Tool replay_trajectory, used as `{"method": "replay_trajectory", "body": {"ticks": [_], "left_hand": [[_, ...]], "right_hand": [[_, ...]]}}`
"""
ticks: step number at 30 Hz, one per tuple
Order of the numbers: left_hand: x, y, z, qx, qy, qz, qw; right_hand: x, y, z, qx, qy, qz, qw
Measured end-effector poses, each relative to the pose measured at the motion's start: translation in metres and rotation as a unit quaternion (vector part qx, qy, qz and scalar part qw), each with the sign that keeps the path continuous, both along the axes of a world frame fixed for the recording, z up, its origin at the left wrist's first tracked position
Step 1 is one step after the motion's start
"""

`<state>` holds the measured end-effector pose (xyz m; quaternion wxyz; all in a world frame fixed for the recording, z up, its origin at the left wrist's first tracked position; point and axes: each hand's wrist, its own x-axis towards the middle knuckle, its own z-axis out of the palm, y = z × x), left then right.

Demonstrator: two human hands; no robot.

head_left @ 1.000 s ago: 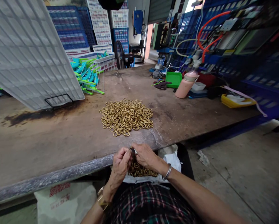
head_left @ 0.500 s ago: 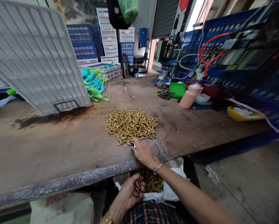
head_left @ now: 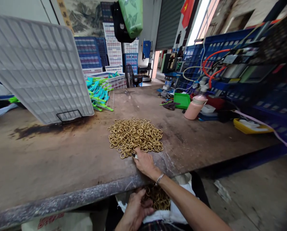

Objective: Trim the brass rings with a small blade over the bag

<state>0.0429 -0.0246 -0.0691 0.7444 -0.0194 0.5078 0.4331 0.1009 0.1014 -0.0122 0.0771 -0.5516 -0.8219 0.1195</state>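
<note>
Many gold rings heaped on the tabletop

Your right hand pinches a small black-and-white piece at the heap's near edge. Your left hand, fingers half curled, is at a white sack of more rings, below the tabletop; whether it grasps any, I cannot tell.
</note>
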Motion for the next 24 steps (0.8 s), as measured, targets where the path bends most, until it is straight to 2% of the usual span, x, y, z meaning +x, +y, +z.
{"method": "replay_trajectory", "body": {"ticks": [4, 7, 11, 13, 17, 20, 22, 24], "left_hand": [[-0.001, -0.002, 0.004, 0.017, 0.037, 0.001, 0.999], [-0.002, -0.004, 0.002, 0.026, 0.059, -0.007, 0.998], [-0.003, -0.007, -0.001, 0.038, 0.108, -0.009, 0.993], [-0.005, -0.009, 0.001, 0.06, 0.125, -0.031, 0.99], [-0.011, -0.013, 0.013, 0.131, 0.179, -0.114, 0.968], [-0.012, -0.015, 0.026, 0.176, 0.245, -0.148, 0.942], [-0.011, -0.014, 0.036, 0.186, 0.279, -0.147, 0.93], [-0.011, -0.012, 0.046, 0.185, 0.3, -0.109, 0.929]], "right_hand": [[0.005, 0.001, -0.003, 0.007, 0.024, 0.002, 1.0], [0.009, 0.002, -0.005, 0.0, 0.054, -0.003, 0.999], [0.017, 0.001, -0.007, -0.015, 0.148, -0.003, 0.989], [0.02, -0.001, -0.007, -0.018, 0.206, -0.001, 0.978], [0.028, -0.012, -0.005, -0.039, 0.292, 0.012, 0.956], [0.032, -0.022, -0.002, -0.032, 0.322, 0.034, 0.946], [0.034, -0.028, 0.0, -0.035, 0.324, 0.049, 0.944], [0.037, -0.034, 0.003, -0.044, 0.323, 0.061, 0.943]]}}
